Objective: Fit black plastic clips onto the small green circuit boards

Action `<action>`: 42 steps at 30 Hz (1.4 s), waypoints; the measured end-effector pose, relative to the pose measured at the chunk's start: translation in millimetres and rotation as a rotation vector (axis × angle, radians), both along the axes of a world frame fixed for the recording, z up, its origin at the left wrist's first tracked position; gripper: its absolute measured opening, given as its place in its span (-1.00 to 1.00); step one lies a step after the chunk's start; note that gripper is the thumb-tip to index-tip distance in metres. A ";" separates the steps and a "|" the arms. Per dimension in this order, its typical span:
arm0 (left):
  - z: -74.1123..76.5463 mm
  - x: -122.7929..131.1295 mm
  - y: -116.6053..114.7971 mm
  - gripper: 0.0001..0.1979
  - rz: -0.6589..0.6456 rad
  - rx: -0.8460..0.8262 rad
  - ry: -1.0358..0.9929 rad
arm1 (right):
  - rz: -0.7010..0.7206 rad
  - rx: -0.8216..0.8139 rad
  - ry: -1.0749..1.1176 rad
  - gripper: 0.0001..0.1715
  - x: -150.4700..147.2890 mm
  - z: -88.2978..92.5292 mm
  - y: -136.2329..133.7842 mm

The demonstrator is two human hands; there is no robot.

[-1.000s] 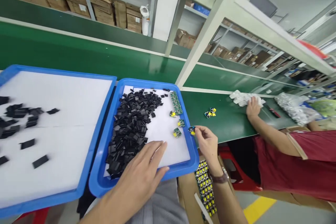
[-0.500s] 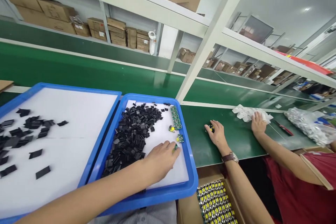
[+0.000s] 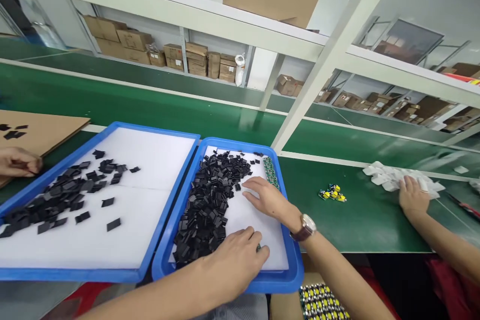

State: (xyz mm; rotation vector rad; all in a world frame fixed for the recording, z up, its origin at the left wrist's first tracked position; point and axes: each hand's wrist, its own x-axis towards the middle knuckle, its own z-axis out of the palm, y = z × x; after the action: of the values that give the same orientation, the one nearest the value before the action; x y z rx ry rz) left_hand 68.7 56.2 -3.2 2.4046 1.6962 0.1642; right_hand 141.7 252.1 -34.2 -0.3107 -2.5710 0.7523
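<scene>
My left hand (image 3: 236, 257) rests on the near right part of the right blue tray (image 3: 294, 260), fingers curled, pinching a small green circuit board (image 3: 258, 248) at its fingertips. Just behind it, my right hand (image 3: 267, 198), with a wristwatch, lies flat on the tray's white liner. Its stretched fingers reach the edge of a heap of black plastic pieces (image 3: 210, 200). A strip of green boards (image 3: 269, 170) lies at the tray's far right. Any small boards under my right hand are hidden.
A second blue tray (image 3: 112, 275) on the left holds scattered black pieces. Small boards with yellow parts (image 3: 332, 193) lie on the green belt. A co-worker's hand (image 3: 412, 197) touches white pieces (image 3: 390, 177) at right. Another person's hand (image 3: 18, 161) sits by cardboard (image 3: 45, 130). A box of yellow parts (image 3: 322, 305) stands below.
My right hand left the boards on the belt and came back onto the tray beside the black pieces. My left hand drew nearer with a small board. The view swung left.
</scene>
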 end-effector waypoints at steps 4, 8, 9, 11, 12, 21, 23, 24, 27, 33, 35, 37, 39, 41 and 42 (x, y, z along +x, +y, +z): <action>-1.5 -10.1 -32.5 -0.77 0.153 -0.011 -0.155 | 0.068 -0.081 -0.030 -0.72 -31.6 -5.7 3.0; -5.2 -22.6 -57.3 -0.71 0.262 0.081 -0.427 | 0.071 -0.200 -0.028 -0.75 -33.9 -5.3 6.3; -6.1 -26.2 -61.5 -0.69 0.283 0.107 -0.494 | 0.057 -0.237 -0.021 -0.76 -31.7 -4.7 6.1; -7.4 -33.4 -66.8 -0.66 0.337 0.155 -0.622 | 0.006 -0.320 0.008 -0.76 -25.5 -3.5 3.7; -7.7 -36.9 -67.9 -0.65 0.372 0.176 -0.682 | -0.027 -0.369 0.027 -0.74 -22.0 -3.2 1.3; -14.1 -48.8 -57.4 -0.67 0.567 0.148 -1.091 | -0.188 -0.837 0.173 -0.59 12.6 6.7 -55.7; -16.9 -46.7 -55.0 -0.70 0.596 0.119 -1.167 | -0.186 -0.883 0.195 -0.67 18.7 10.8 -72.3; -17.6 -45.5 -54.0 -0.71 0.608 0.106 -1.217 | -0.182 -0.897 0.214 -0.71 21.6 12.5 -80.0; -15.8 -42.6 -52.6 -0.67 0.599 0.062 -1.446 | -0.206 -0.921 0.302 -0.80 29.9 14.7 -99.2; -12.0 -40.8 -55.3 -0.50 0.577 -0.124 -1.721 | -0.209 -0.783 0.391 -0.91 46.1 16.1 -120.4; -16.3 -39.5 -56.7 -0.54 0.622 -0.075 -1.671 | -0.192 -0.713 0.439 -0.82 51.1 17.1 -123.6; -21.4 -37.6 -57.9 -0.62 0.661 0.021 -1.488 | -0.204 -0.686 0.477 -0.74 55.6 17.1 -126.1; -25.1 -35.4 -59.0 -0.68 0.681 0.119 -1.221 | -0.218 -0.671 0.479 -0.69 59.7 16.1 -128.4; -26.8 -33.0 -59.5 -0.67 0.669 0.187 -1.012 | -0.215 -0.653 0.465 -0.66 63.1 14.6 -131.3; -27.0 -31.6 -59.4 -0.67 0.655 0.205 -0.955 | -0.207 -0.651 0.460 -0.64 64.5 13.8 -133.1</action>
State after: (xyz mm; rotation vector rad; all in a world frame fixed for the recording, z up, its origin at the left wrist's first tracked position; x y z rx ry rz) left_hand 37.1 -3.2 -30.2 1.3196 1.8538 1.3589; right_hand 206.2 119.0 -20.4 -0.5189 -1.7831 1.3817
